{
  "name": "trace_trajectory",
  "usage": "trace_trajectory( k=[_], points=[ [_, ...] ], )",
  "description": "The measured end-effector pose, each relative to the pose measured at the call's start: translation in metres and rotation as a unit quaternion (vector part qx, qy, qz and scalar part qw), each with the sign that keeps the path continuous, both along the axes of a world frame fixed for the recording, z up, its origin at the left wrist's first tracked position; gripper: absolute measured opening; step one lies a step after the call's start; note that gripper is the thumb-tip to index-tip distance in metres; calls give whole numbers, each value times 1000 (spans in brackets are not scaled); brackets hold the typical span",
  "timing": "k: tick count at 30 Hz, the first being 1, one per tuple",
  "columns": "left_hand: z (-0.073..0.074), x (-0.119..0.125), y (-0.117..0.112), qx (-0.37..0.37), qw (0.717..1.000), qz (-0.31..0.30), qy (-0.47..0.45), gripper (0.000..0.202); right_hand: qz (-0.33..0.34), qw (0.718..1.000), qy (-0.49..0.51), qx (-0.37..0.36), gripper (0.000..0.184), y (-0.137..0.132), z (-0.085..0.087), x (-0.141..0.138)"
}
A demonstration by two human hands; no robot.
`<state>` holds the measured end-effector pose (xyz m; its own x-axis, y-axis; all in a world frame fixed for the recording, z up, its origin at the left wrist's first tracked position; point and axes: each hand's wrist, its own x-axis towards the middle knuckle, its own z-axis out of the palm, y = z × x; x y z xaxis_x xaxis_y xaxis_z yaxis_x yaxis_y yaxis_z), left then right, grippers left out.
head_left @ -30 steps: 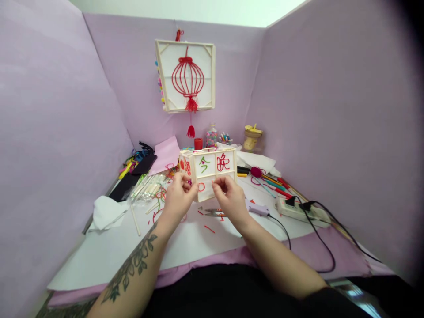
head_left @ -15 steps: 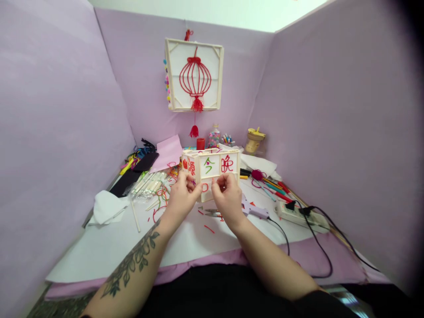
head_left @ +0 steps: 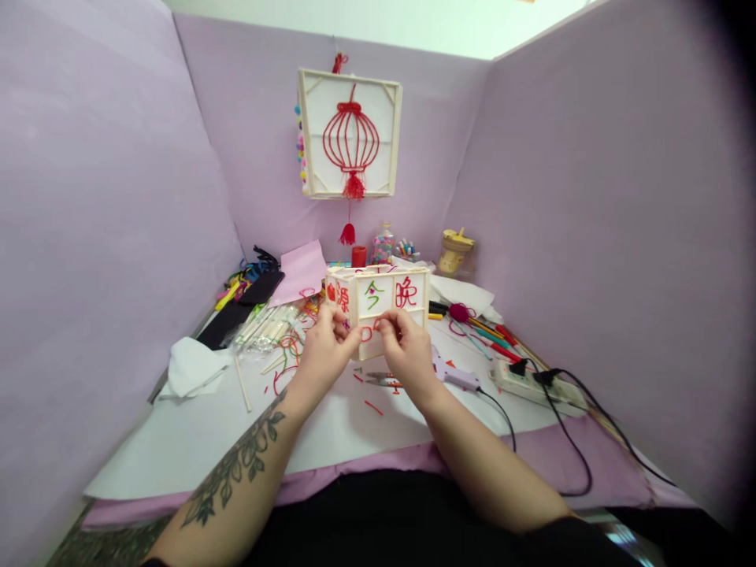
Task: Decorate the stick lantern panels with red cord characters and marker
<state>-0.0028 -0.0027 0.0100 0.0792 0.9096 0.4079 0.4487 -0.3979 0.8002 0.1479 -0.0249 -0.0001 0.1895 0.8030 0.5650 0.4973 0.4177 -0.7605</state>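
A small white paper lantern [head_left: 383, 296] with pale stick frames is held upright over the table, its panels facing me. Green and red characters fill the upper panels, and a red loop [head_left: 367, 334] sits on the lower one. My left hand [head_left: 324, 342] is closed on the lantern's lower left corner, thumb beside the loop. At the lower panel, my right hand [head_left: 406, 342] pinches a small red strip [head_left: 376, 324], its tip close to the loop. The fingers hide part of that panel. Below lie pliers [head_left: 378, 379] and a lilac glue gun [head_left: 456, 376].
A large lantern [head_left: 350, 138] hangs at the back wall. On the left are bagged sticks [head_left: 268, 327], crumpled white paper [head_left: 192, 366] and black sheets. A power strip [head_left: 540, 386] with black cords lies right, near pens and red yarn [head_left: 459, 313]. Red scraps [head_left: 373, 407] dot the tabletop.
My right hand's fingertips have shifted slightly left and settled lower against the panel, bringing the red strip closer to the loop. My left hand keeps its hold on the lantern.
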Motion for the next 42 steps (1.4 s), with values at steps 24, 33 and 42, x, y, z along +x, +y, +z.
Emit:
trace_trajectory(
  k=[24, 33, 42],
  points=[
    [-3, 0, 0, 7, 1000, 5, 8, 27, -16, 996, -89, 26, 12, 5, -5, 9],
    [-3, 2, -1, 11, 1000, 7, 14, 28, -65, 994, -82, -20, 16, 6, -3, 1],
    [-4, 3, -1, 19, 1000, -11, 6, 26, -81, 996, -19, -39, 19, 6, -8, 1]
  ],
)
